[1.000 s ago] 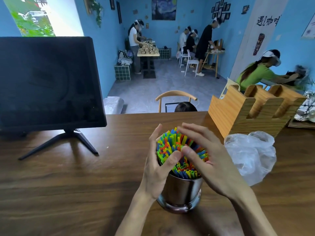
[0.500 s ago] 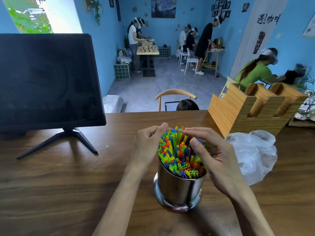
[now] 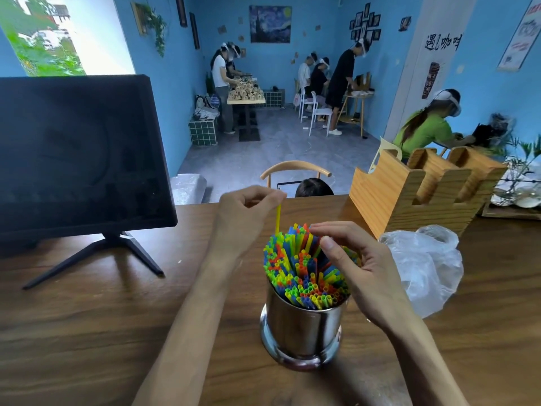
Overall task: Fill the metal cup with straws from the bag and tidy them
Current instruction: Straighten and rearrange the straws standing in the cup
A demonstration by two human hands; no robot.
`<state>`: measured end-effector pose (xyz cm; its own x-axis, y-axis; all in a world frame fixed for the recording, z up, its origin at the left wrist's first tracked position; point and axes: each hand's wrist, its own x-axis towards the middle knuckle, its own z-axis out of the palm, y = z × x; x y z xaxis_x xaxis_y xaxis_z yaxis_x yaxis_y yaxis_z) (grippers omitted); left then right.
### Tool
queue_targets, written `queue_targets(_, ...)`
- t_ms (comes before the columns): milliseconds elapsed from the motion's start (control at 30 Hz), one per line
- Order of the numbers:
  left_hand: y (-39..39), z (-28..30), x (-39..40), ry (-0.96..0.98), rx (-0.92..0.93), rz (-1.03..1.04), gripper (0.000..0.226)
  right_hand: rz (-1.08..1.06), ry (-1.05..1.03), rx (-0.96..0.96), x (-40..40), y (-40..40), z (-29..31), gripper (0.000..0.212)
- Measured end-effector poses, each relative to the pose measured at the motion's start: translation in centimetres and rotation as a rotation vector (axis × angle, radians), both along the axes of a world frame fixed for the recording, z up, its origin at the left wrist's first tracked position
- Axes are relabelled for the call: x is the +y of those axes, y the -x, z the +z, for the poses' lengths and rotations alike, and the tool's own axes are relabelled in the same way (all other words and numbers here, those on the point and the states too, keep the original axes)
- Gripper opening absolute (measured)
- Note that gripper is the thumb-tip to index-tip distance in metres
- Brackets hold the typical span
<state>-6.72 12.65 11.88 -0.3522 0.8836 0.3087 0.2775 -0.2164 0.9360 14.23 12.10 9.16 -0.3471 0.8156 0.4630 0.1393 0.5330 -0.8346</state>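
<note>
Yellow straw between left-hand fingertips

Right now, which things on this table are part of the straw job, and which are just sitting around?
Part of the job:
metal cup
straws
yellow straw, pinched by the left hand
right hand, on the straws
plastic bag

Just sitting around:
monitor
wooden holder

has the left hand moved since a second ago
Yes. The left hand has lifted off the straws and gone up and away from the metal cup, toward the table's far edge, now pinching one yellow straw.
</note>
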Motion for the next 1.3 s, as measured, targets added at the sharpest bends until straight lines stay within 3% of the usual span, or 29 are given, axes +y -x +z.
queue_targets(200,-1.6,6.2,-1.4,-0.475,0.022,-0.079,0.011,-0.054,-0.019,0.144,0.1,1.4,2.6,0.013)
queue_targets(267,-2.3,7.0,-2.6,-0.596,-0.027,-0.181,0.011,0.016,0.080,0.259,0.0,2.3,4.1,0.018)
queue_targets(333,-2.9,6.5,-3.9,-0.634,-0.072,-0.297,0.011,0.121,0.271,0.385,0.1,3.0,5.6,0.035)
queue_targets(400,-3.4,5.0,-5.1,-0.600,-0.126,-0.396,0.013,0.204,0.419,0.518,0.5,3.3,6.9,0.048)
queue_targets(500,-3.9,2.4,-6.5,-0.457,-0.163,-0.442,0.015,0.247,0.505,0.659,1.0,3.3,7.9,0.044)
queue_targets(633,-4.3,-0.5,-7.1,-0.286,-0.043,-0.394,0.021,0.223,0.423,0.626,1.4,2.8,8.1,0.037)
queue_targets(733,-4.4,-1.4,-7.1,-0.251,-0.080,-0.340,0.020,0.260,0.465,0.670,1.0,2.4,7.8,0.029)
queue_targets(900,-4.6,-1.8,-6.6,-0.244,-0.089,-0.312,0.015,0.123,0.224,0.677,0.6,2.5,7.5,0.027)
queue_targets(1067,-2.5,-3.1,-6.9,-0.310,0.037,-0.174,0.013,0.002,0.047,0.621,2.2,0.9,7.2,0.026)
queue_targets(1200,0.4,-4.7,-7.2,-0.162,0.123,-0.097,0.044,-0.034,-0.037,0.463,2.4,1.1,4.5,0.045)
queue_targets(1300,1.4,-5.3,-7.6,-0.089,0.194,-0.125,0.055,-0.061,-0.056,0.524,2.7,1.0,3.4,0.037)
